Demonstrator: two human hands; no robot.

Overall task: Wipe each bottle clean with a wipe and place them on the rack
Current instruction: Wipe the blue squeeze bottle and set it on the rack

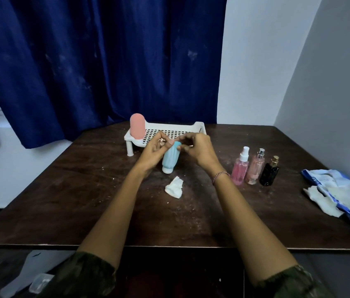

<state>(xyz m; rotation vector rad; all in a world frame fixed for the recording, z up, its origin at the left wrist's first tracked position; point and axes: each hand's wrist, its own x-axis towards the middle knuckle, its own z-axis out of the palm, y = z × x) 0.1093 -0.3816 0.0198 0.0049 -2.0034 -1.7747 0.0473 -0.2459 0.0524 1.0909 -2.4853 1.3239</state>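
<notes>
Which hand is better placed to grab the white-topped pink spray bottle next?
The right hand. Both hands hold the blue bottle, but the white-topped pink spray bottle stands just right of the right wrist; the left hand would have to cross the blue bottle.

Blue curtain [96, 61] behind dark table [62, 201]

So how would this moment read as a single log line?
left hand and right hand: hold tilted blue bottle | wipe: crumpled on table | rack: pink bottle standing | spray bottles: three unracked
</notes>
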